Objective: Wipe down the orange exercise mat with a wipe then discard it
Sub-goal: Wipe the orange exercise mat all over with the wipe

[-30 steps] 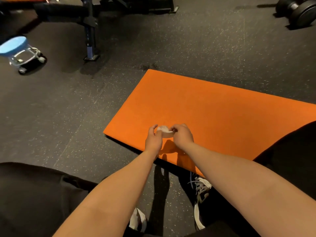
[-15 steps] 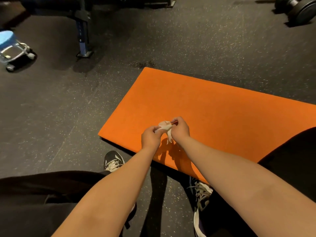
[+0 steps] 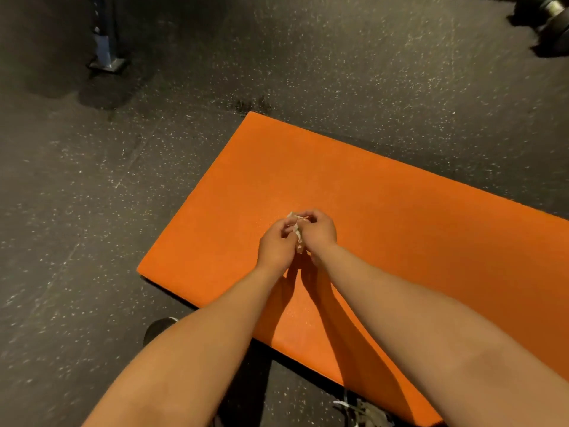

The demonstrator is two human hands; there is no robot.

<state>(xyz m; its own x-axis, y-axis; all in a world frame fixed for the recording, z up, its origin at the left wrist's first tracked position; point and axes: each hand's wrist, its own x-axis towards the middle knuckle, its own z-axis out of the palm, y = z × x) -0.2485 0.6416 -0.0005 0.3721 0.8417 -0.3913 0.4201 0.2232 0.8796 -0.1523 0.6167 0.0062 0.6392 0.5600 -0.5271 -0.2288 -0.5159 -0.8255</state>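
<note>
The orange exercise mat (image 3: 385, 217) lies flat on the dark speckled gym floor, running from the centre to the right edge. Above its near-left part both hands meet. My left hand (image 3: 275, 243) and my right hand (image 3: 318, 231) both pinch a small crumpled white wipe (image 3: 298, 231) between them. Most of the wipe is hidden by the fingers. The hands hover a little above the mat and cast shadows on it.
A blue-footed leg of a gym bench (image 3: 106, 53) stands at the far left. A dumbbell (image 3: 551, 16) lies at the top right corner. My shoes (image 3: 366, 409) show at the bottom, close to the mat's near edge.
My hands have moved further over the mat, still holding the wipe between them. The view has shifted forward and down; the blue stool at left is out of frame.
</note>
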